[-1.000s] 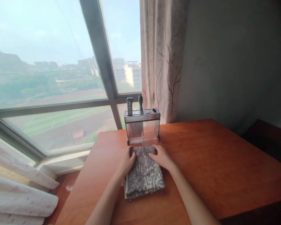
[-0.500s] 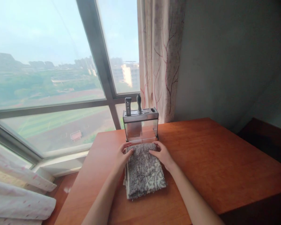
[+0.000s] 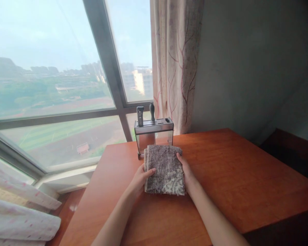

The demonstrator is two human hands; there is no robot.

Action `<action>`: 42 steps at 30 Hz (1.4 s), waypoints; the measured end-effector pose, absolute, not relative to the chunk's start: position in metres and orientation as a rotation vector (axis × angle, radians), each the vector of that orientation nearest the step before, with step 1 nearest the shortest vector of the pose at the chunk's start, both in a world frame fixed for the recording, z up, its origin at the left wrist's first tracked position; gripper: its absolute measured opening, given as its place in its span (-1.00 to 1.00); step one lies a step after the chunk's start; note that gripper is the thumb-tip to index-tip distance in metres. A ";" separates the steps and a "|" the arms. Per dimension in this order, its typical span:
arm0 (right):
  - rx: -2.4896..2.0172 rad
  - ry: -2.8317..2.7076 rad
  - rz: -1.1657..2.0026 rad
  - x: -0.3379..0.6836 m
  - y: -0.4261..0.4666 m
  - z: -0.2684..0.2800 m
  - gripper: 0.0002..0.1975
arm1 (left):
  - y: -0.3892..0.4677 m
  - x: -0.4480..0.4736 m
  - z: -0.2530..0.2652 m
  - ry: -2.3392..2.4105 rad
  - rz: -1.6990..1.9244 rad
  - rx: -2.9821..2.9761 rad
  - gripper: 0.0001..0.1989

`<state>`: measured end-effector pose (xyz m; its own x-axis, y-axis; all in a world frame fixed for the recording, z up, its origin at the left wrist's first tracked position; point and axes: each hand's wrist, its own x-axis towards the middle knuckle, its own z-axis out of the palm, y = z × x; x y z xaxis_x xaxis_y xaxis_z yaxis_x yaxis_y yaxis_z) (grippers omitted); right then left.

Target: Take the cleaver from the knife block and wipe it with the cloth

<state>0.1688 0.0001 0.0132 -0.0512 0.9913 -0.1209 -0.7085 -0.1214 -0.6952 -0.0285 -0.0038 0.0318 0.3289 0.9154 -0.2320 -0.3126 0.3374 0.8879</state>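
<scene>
A folded grey-and-white towel (image 3: 165,171) was held between the two hands, clamped at its side edges: by the left hand (image 3: 141,177) at its lower left, thumb laid over the front, and by the right hand (image 3: 188,172) higher up on the opposite side. The fingers behind the cloth were mostly hidden. Half a second earlier the towel had been lying on the table (image 3: 233,167), gripped near its far corners; since then it had been tipped up towards the viewer and, it seemed, lifted. Whether its lower edge was wholly clear of the wood could not be told. The cloth was thus judged to be under the control of both hands, its folds kept together.

Just beyond the hands, a clear-sided knife holder (image 3: 154,128) was partly covered by the towel; two dark handles (image 3: 140,117) were seen standing in its top. Farther off, a patterned curtain (image 3: 177,68) was hung beside the window (image 3: 53,85).
</scene>
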 end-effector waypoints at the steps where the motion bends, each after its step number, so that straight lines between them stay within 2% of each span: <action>1: -0.661 -0.536 1.651 0.166 -0.002 0.014 -0.43 | -0.004 -0.028 0.033 0.867 0.971 0.835 -0.55; 4: -0.578 -0.526 1.862 0.158 -0.008 0.016 -0.37 | -0.004 -0.030 0.037 0.852 1.025 0.816 -0.56; 7: -0.556 -0.553 1.943 0.153 -0.011 0.018 -0.38 | -0.004 -0.031 0.040 0.835 1.074 0.805 -0.57; 15: -0.717 -0.641 1.942 0.148 -0.016 0.014 -0.48 | -0.002 -0.039 0.034 0.854 1.067 0.848 -0.47; 23: -0.637 -0.545 1.998 0.155 -0.013 0.017 -0.59 | 0.003 -0.038 0.033 0.927 0.985 0.916 -0.37; 29: -0.685 -0.442 1.940 0.155 -0.007 0.014 -0.64 | 0.011 -0.041 0.038 0.964 1.108 1.116 -0.49; 35: -0.728 -0.395 1.834 0.155 0.000 0.010 -0.67 | 0.040 -0.063 0.070 1.205 1.412 1.291 -0.61; 42: -0.772 -0.410 1.838 0.156 0.003 0.005 -0.70 | 0.090 -0.065 0.148 1.354 1.669 1.699 -0.62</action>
